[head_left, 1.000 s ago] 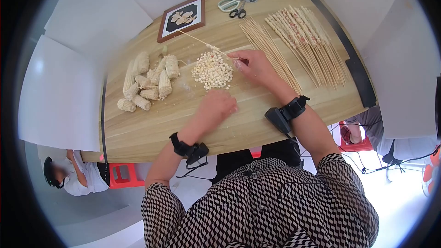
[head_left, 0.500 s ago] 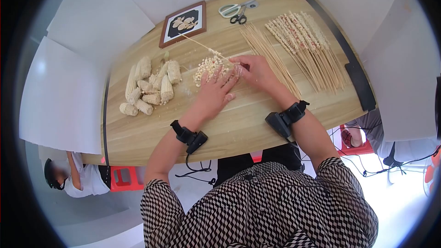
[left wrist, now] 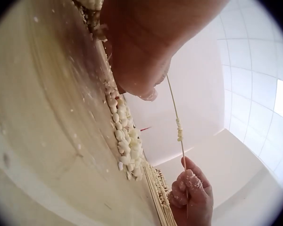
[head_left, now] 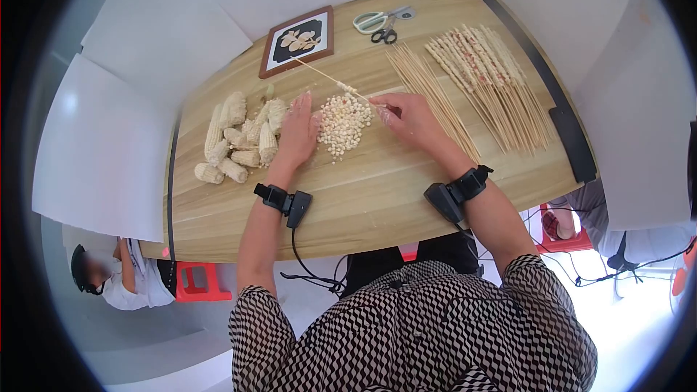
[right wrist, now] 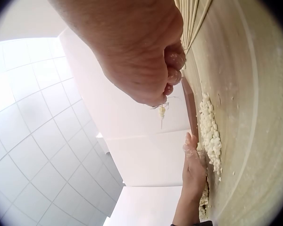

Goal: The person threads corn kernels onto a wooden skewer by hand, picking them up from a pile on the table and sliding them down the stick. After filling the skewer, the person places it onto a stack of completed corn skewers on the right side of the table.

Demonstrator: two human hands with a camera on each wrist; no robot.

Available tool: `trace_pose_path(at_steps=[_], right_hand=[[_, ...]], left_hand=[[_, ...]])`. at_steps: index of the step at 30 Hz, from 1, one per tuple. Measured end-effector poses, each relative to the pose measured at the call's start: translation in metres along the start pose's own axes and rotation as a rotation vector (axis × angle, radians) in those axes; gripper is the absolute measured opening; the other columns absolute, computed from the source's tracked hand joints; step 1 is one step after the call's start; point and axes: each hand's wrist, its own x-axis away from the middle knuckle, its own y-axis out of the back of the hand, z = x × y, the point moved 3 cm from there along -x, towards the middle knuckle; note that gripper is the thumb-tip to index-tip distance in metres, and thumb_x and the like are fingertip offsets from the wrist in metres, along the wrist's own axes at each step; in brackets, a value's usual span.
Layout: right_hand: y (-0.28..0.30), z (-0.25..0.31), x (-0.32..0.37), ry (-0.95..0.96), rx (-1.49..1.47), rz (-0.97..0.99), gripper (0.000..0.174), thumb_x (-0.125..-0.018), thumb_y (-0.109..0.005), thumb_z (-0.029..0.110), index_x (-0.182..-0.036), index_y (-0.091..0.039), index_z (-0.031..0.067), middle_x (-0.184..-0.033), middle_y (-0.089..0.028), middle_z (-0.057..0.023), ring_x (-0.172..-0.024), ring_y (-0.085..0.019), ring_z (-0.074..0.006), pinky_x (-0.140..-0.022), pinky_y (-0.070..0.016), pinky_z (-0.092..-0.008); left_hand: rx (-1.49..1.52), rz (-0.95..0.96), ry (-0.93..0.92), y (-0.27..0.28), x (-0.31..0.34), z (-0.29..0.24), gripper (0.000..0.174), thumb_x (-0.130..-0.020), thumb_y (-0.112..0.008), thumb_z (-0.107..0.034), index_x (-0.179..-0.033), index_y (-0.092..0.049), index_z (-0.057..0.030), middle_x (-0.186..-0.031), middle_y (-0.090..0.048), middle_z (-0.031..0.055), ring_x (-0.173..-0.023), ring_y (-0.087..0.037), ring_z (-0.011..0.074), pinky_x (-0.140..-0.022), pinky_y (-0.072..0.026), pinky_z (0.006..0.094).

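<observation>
My right hand [head_left: 410,120] pinches a thin wooden skewer [left wrist: 173,97] near one end, fingers curled. A few pale corn kernels [left wrist: 180,131] are threaded partway along it. The skewer slants up and left above a loose pile of corn kernels [head_left: 344,125] on the table. At the left side of that pile stands my left hand [head_left: 298,131], fingers straight and together, its edge low by the wood. Bits of corn cling to the fingers of both hands. Stripped corn cobs [head_left: 234,134] lie in a heap just left of the left hand.
Bare skewers [head_left: 433,98] lie right of the right hand, with kernel-loaded skewers [head_left: 494,80] beyond them. A framed picture [head_left: 298,41] and scissors [head_left: 388,22] sit at the back of the wooden table [head_left: 348,203]. White panels stand around the far edges.
My left hand came up over the kernel pile from the front, then swung left to its side, uncovering the pile. My right hand keeps its pinch on the skewer almost in place.
</observation>
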Motion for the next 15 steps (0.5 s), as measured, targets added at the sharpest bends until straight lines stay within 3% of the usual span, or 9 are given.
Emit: trace_pose_path(at_steps=[6, 8, 10, 13, 15], right_hand=[[0.001, -0.002, -0.001, -0.014, 0.015, 0.004, 0.025, -0.079, -0.062, 0.006, -0.103, -0.066, 0.0049, -0.078, -0.065, -0.0167, -0.062, -0.059, -0.0244, -0.060, -0.0479, -0.0326], [0.001, -0.001, 0.001, 0.000, 0.018, 0.012, 0.026, -0.082, -0.059, 0.004, -0.107, -0.065, 0.0027, -0.065, -0.056, -0.0077, -0.056, -0.046, -0.0106, -0.054, -0.0412, -0.0258], [0.001, 0.000, 0.002, 0.011, 0.010, 0.017, 0.026, -0.082, -0.059, 0.003, -0.108, -0.065, 0.0027, -0.065, -0.056, -0.0080, -0.056, -0.046, -0.0109, -0.054, -0.0412, -0.0260], [-0.001, 0.000, 0.000, 0.034, 0.016, 0.018, 0.026, -0.082, -0.059, 0.003, -0.108, -0.065, 0.0028, -0.065, -0.056, -0.0085, -0.056, -0.046, -0.0114, -0.054, -0.0413, -0.0263], [0.001, 0.001, 0.002, 0.044, 0.031, 0.015, 0.026, -0.082, -0.059, 0.003, -0.108, -0.064, 0.0028, -0.065, -0.056, -0.0087, -0.056, -0.046, -0.0116, -0.054, -0.0414, -0.0265]], left_hand=[[-0.096, 0.001, 0.045, -0.006, 0.000, 0.018, 0.052, -0.097, -0.035, -0.031, -0.140, -0.029, -0.0023, -0.140, -0.035, 0.0234, -0.132, -0.030, 0.0392, -0.108, -0.0222, 0.0485], [-0.091, 0.014, 0.053, -0.005, -0.001, 0.017, 0.051, -0.097, -0.035, -0.031, -0.139, -0.031, -0.0030, -0.140, -0.035, 0.0225, -0.132, -0.030, 0.0387, -0.108, -0.0218, 0.0489], [-0.089, 0.028, 0.062, -0.002, -0.001, 0.012, 0.049, -0.097, -0.035, -0.030, -0.138, -0.033, -0.0038, -0.140, -0.036, 0.0216, -0.132, -0.030, 0.0381, -0.108, -0.0214, 0.0492], [-0.028, -0.026, 0.072, 0.002, 0.001, -0.001, 0.046, -0.096, -0.036, -0.025, -0.138, -0.033, -0.0047, -0.141, -0.036, 0.0201, -0.131, -0.032, 0.0388, -0.107, -0.0250, 0.0471], [0.112, -0.180, -0.013, 0.006, 0.004, -0.014, 0.040, -0.092, -0.041, -0.013, -0.131, -0.042, -0.0044, -0.132, -0.046, 0.0215, -0.121, -0.042, 0.0394, -0.100, -0.0356, 0.0437]])
